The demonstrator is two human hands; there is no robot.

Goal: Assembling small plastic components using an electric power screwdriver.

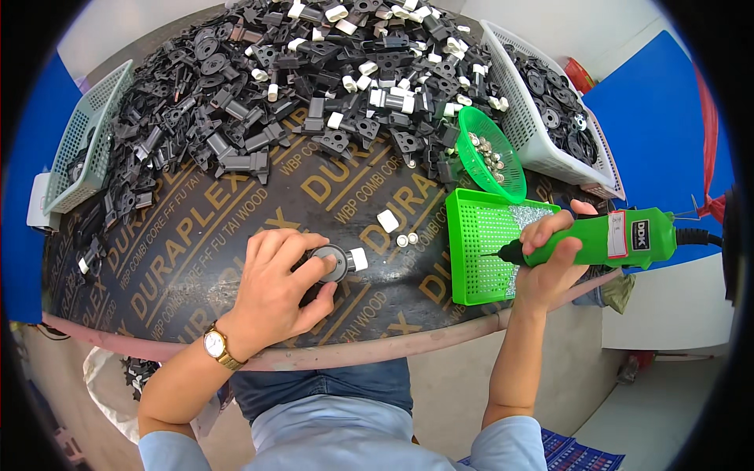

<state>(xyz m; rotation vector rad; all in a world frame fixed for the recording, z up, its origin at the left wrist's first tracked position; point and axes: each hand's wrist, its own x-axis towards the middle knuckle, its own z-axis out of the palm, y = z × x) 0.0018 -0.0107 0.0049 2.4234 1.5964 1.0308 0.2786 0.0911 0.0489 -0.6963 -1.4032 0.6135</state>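
Observation:
Close to the table's near edge, my left hand [271, 290] grips a dark round plastic part [338, 262] against the tabletop. A white plastic piece [359, 259] sticks out of that part's right side. My right hand [550, 255] is wrapped round a green electric screwdriver [601, 241], held level with its bit pointing left. The bit is above a green perforated tray [458, 286], in which small silvery screws [528, 215] lie. Between my hands, a loose white piece [387, 221] and small round metal parts [407, 239] rest on the table.
A large heap of black plastic parts [314, 114] mixed with white pieces covers the table's far side. A round green basket [471, 122] of metal parts leans behind the tray. White baskets stand at the left [67, 192] and far right [522, 133]. The screwdriver's cord [699, 236] runs right.

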